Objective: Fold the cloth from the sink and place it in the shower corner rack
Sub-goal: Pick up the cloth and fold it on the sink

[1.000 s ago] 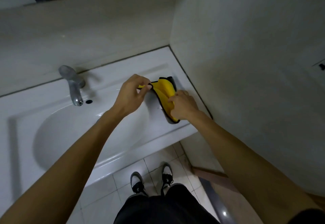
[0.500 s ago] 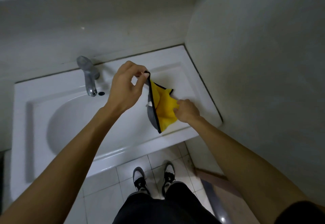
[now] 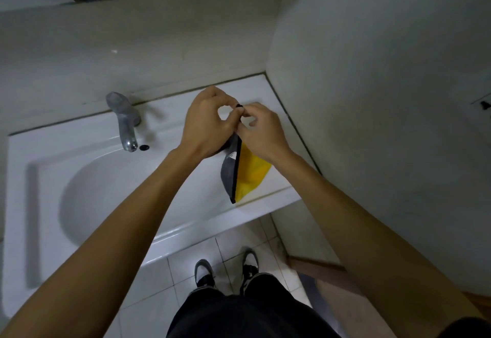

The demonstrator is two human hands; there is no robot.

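A small cloth (image 3: 247,173), yellow on one side and grey on the other with a black hem, hangs above the right end of the white sink (image 3: 79,167). My left hand (image 3: 206,127) and my right hand (image 3: 261,131) meet at its top edge and both pinch it there. The cloth dangles below my hands, its lower tip near the sink's front rim. A white label shows on the grey side. No shower corner rack is in view.
A chrome faucet (image 3: 125,122) stands at the sink's back left of my hands. A wall (image 3: 372,98) rises close on the right. Below are white floor tiles (image 3: 164,279) and my shoes (image 3: 204,274).
The cloth has been lifted off the sink ledge. My right hand rose from its lower edge to meet my left hand at the top, and the cloth now hangs down.
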